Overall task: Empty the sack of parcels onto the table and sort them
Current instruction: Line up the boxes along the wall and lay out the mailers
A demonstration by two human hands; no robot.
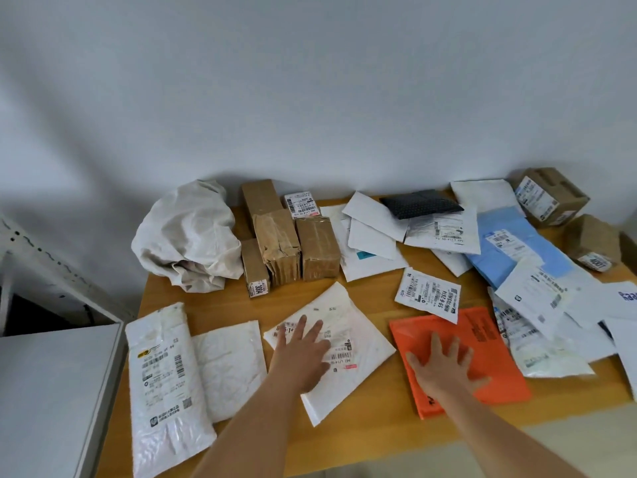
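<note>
A person's two bare arms are reaching over a wooden table (372, 291) strewn with parcels. The left hand (303, 353) is lying flat, fingers straight and spread, pressing on a white padded mailer (358, 370) that is sitting tilted near the table's front middle. The right hand (444, 367) is lying the same way, fingers splayed and released, on an orange mailer (482, 343) just to the right of the white one.

The emptied sack (189, 236) is sitting crumpled at the table's back left corner. Just right of the sack, a cluster of brown cardboard boxes (286, 243) is standing together, touching one another. Left of the white padded mailer, two more white bubble mailers (169, 377) are lying side by side at the table's front left. Right of the boxes, a loose heap of white envelopes, a black pouch (422, 203) and a light blue mailer (517, 243) is spreading toward the table's right edge, with two more brown boxes (551, 198) at the back right corner.
</note>
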